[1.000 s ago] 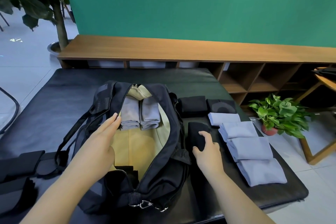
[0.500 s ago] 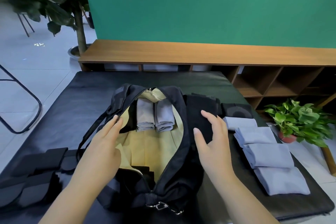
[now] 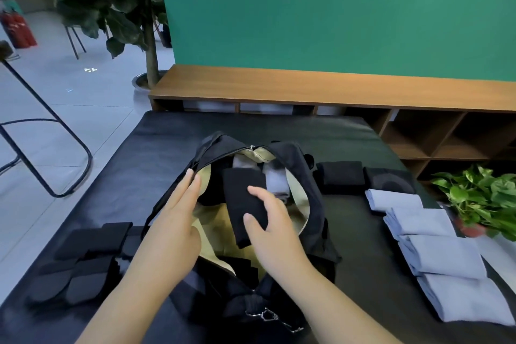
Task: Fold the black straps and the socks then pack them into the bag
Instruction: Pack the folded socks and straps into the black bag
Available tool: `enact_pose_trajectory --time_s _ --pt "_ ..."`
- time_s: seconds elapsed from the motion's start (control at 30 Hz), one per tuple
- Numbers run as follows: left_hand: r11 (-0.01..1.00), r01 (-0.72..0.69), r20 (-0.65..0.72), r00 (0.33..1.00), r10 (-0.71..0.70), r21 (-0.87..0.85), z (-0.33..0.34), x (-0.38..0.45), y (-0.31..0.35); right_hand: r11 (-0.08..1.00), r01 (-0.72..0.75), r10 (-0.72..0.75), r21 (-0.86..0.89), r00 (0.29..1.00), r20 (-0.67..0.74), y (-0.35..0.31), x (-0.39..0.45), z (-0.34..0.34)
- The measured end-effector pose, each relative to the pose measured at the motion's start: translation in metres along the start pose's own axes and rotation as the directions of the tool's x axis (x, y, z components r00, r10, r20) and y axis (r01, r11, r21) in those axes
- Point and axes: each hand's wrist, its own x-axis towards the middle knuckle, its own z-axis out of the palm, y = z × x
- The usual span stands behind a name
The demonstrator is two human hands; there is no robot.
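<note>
A black bag (image 3: 300,176) with a beige lining lies unzipped in the middle of the dark table (image 3: 156,153). My right hand (image 3: 275,227) grips a folded black sock (image 3: 245,204) over the bag's opening. Two folded grey socks (image 3: 276,179) lie at the bag's far end, partly hidden by the black one. My left hand (image 3: 174,219) presses its straight fingers on the bag's left rim, holding it apart. Two more folded black socks (image 3: 342,177) lie right of the bag, then a row of several folded grey socks (image 3: 435,253). Black straps (image 3: 86,262) sit at the left.
A low wooden shelf (image 3: 307,85) runs behind the table under a green wall. A potted plant (image 3: 484,198) stands off the table's right edge. A tall plant (image 3: 150,61) and a black metal chair frame (image 3: 42,131) stand on the floor at the left.
My right hand lifted the folded black sock from the table right of the bag and carried it left over the opening. My left hand stayed on the bag's left rim. The view shifted.
</note>
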Motion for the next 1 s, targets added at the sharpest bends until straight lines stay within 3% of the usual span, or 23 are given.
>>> enact_pose_trajectory --time_s 0.2,0.4,0.87,1.0 --pt "1.0 -0.025 0.022 0.999 0.025 -0.006 -0.003 -0.001 0.0 0.975 -0.223 0.22 0.014 0.968 0.119 0.013 0.024 0.027" --pt "0.998 -0.043 0.027 0.999 0.044 -0.041 -0.002 -0.003 0.001 0.951 -0.304 0.292 0.06 0.944 0.156 0.017 0.036 0.057" --pt "0.994 -0.081 0.004 0.997 0.082 -0.071 -0.005 -0.006 0.002 0.922 -0.331 0.374 -0.203 0.896 0.239 0.027 0.039 0.066" --pt "0.996 -0.076 0.017 0.997 0.077 -0.039 -0.007 -0.005 0.003 0.935 -0.297 0.342 -0.196 0.904 0.258 0.024 0.04 0.068"
